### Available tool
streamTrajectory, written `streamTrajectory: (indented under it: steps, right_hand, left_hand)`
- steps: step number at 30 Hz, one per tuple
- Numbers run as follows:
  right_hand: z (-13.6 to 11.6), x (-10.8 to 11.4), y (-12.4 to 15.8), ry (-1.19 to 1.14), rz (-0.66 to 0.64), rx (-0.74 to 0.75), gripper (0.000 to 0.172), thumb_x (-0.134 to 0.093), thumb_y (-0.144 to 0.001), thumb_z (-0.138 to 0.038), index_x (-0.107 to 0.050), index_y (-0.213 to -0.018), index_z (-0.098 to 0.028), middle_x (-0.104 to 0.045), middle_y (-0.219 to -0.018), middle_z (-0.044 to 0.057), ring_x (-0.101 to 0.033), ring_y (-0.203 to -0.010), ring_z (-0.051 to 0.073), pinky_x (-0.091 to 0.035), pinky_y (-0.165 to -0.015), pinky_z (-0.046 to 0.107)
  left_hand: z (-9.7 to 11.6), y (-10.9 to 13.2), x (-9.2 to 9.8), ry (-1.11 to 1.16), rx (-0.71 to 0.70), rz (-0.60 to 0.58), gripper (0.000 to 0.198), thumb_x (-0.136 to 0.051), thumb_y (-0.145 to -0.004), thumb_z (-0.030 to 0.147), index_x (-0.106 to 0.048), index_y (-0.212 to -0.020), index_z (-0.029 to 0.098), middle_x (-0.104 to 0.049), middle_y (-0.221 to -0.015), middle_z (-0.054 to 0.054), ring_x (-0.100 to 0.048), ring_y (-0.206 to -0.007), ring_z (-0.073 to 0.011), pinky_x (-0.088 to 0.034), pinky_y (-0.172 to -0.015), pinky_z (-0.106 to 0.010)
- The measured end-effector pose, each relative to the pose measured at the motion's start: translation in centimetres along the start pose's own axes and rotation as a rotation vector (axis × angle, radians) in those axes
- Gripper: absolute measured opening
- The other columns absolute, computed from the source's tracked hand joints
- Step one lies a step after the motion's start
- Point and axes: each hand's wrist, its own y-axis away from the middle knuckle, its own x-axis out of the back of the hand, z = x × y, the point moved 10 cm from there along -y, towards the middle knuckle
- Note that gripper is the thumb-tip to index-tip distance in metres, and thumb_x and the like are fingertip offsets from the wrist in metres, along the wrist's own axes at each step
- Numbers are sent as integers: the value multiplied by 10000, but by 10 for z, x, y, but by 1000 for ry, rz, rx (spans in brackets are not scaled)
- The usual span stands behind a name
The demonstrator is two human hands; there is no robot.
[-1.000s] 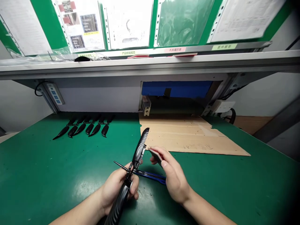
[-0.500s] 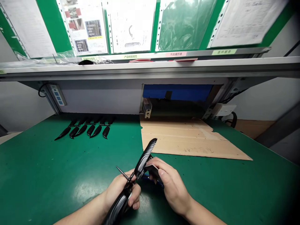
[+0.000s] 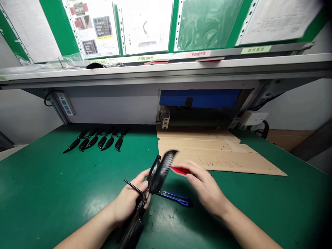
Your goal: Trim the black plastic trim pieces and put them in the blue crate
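Closest to me, down at the bottom edge, ran the near blade (image 3: pixel 131 233) of the black bladed piece (image 3: pixel 163 171), and there was my left hand (image 3: pixel 131 199) on its middle, fingers and thumb wrapped round it, a thin rod (image 3: pixel 132 185) jutting out to the left! Beyond that grip the far end slanted up and away over the bench, its broad blade smeared by blur.

Over on the other side, my right hand (image 3: pixel 207 190) had a thin red pad (image 3: pixel 181 171) pinched between thumb and fingers, its tip right by that blade's edge (touching or a hair off, I couldn't tell). So this one looked to me like a piece in mid-work, not a finished one: in the grip, pad up close, not yet set down.

Just past the hands lay the blue cutter (image 3: pixel 176 198), in neither of them, and on the green bench (image 3: pixel 77 180) nearer me, dark specks (image 3: pixel 170 217), perhaps scrapings from work already done.

Farther out, a flat cardboard sheet (image 3: pixel 207 152) covered the right. And at the far left, a tidy row of similar black pieces (image 3: pixel 102 141), about six blades pointing my way! Done or waiting? Their neat line hinted at a sorted batch, but their edges were too small to judge, so how many were left I couldn't say.
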Motion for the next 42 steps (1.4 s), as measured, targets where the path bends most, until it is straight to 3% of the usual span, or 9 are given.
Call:
streamTrajectory:
  steps: [4,7,11,17,21,24,31,37,42]
  right_hand:
    - [0,21,0,233,143,10,200,-470,-950,-267,-604,-1097,-241,-574,-1106,52,-535,-1046,232,-431,-889,349]
    - [-34,-20,3,334,-104,186,194,-538,-952,-300,-584,-1134,-248,-591,-1075,43,-544,-1008,223,-424,-901,361]
    - [-49,-84,19,718,-397,246,396,-810,-746,-405,-612,-1020,-199,-610,-936,46,-550,-882,258,-411,-894,442]
    - [-30,-107,28,1035,-468,223,265,-717,-685,-144,-620,-931,-159,-619,-815,49,-559,-710,227,-411,-666,345]
    - [-16,-95,26,903,-499,85,301,-560,-552,-33,-566,-809,-191,-608,-799,17,-553,-712,205,-360,-638,304]
    - [-10,-93,28,706,-521,8,259,-509,-506,-35,-489,-711,-193,-588,-741,-14,-525,-684,169,-319,-597,264]
    - [-15,-101,33,340,-452,-18,211,-588,-632,-52,-446,-704,-191,-551,-717,-40,-494,-649,118,-301,-566,210]
    - [-30,-103,35,594,-568,141,217,-519,-531,-60,-485,-695,-198,-551,-708,-18,-466,-642,153,-274,-593,266]
    - [-38,-111,55,298,-820,127,158,-564,-609,-95,-561,-688,-232,-516,-632,-61,-446,-570,117,-275,-514,218]
  left_hand:
    - [4,16,5,-573,149,-14,686,-421,-934,497,-120,-1515,290,-513,-627,12,-478,-549,-163,-341,-549,-255]
    - [8,21,4,-1007,79,8,702,-449,-922,470,-86,-1508,338,-592,-805,-41,-529,-686,-219,-346,-608,-282]
    - [-2,22,-12,-1108,32,-53,771,-445,-927,399,58,-1504,300,-644,-904,-71,-561,-806,-266,-346,-645,-293]
    - [-6,20,-31,-1125,-32,-150,858,-554,-875,337,6,-1520,249,-643,-906,-56,-549,-834,-255,-356,-708,-297]
    - [6,14,-24,-1139,-92,-1,330,-672,-804,403,-565,-1058,221,-613,-842,-16,-503,-768,-195,-322,-671,-265]
    - [-2,12,-20,-1140,-19,-21,364,-646,-815,490,-487,-682,191,-499,-628,39,-358,-564,-123,-217,-537,-261]
    - [-7,18,-42,-549,72,-356,574,-574,-750,712,-443,-640,165,-349,-603,48,-283,-579,-97,-225,-512,-230]
    - [-16,21,-20,-1031,81,-238,488,-700,-744,542,-422,-590,171,-293,-499,72,-223,-477,-80,-145,-441,-253]
    - [-17,31,-39,-1027,47,-459,333,-678,-785,353,-458,-599,184,-332,-501,69,-275,-453,-83,-159,-451,-249]
